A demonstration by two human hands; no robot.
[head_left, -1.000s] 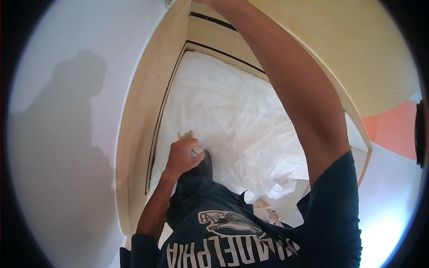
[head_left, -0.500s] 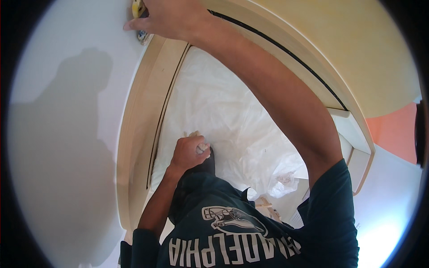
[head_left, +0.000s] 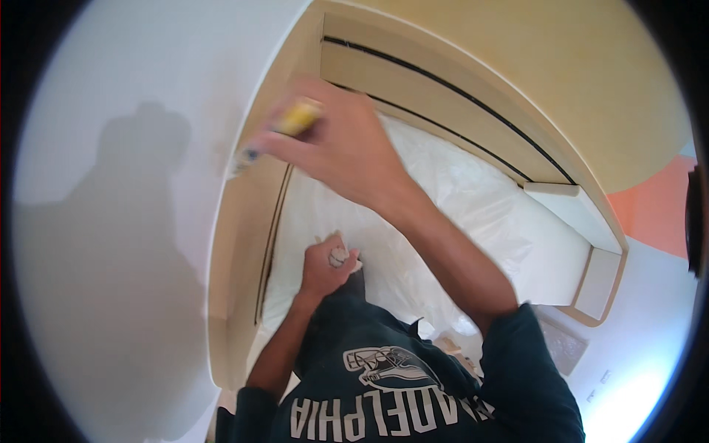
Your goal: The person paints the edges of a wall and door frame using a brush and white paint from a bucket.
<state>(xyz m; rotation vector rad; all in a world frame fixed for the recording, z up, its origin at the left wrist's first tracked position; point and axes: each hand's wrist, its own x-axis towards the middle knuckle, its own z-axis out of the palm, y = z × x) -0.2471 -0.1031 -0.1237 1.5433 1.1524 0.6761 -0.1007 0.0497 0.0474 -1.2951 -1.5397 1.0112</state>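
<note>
My right hand (head_left: 343, 140), smeared by motion, is closed round a small yellow-handled tool (head_left: 301, 117). Beyond its dark middle, the tool's pale tip (head_left: 238, 164) is at the seam where the white wall (head_left: 148, 244) meets a light wood panel (head_left: 247, 214). Whether that tip is a blade or bristles is too blurred to tell. Low in front of my body, my left hand (head_left: 323, 269) grips a crumpled pale wad (head_left: 340, 257), its material unclear. Fingers wrap its sides, and part of it shows on top.
Wrinkled translucent plastic sheeting (head_left: 473, 199) covers the flat surface below my arms. Around it runs a light wood frame with dark grooves (head_left: 443, 85). White shelf-like panels (head_left: 565, 210) stand at the right, near an orange wall patch (head_left: 653, 214).
My right hand has come down and toward my body along the wall seam, bringing the yellow-handled tool with it. The left hand keeps its grip on the wad; the view has shifted slightly.
</note>
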